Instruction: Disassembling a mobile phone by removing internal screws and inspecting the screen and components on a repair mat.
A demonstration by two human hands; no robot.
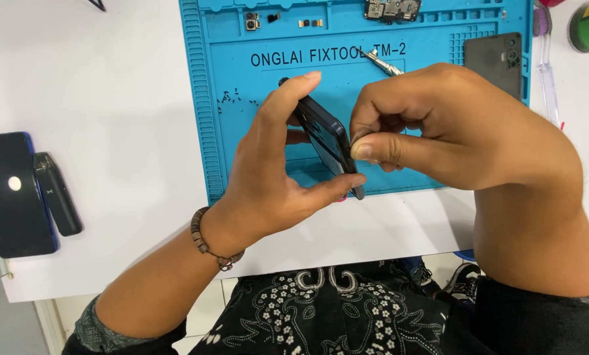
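The left hand (274, 177) grips a dark phone (326, 139) on edge, thumb at its lower end and forefinger on its top end, above the blue mat (242, 112) at centre. The right hand (439, 131) is closed in a pinch, fingertips pressed to the phone's right edge; what it pinches is too small to tell. At 1 o'clock lie tweezers (383, 64) and a back cover (493, 60). At 9 o'clock on the white table (110, 98) rest another phone (15, 194) and a black stick-shaped device (57, 194).

A white table (110, 85) carries a blue repair mat (209, 131), a dark phone (15, 194) and a small black device (57, 194)
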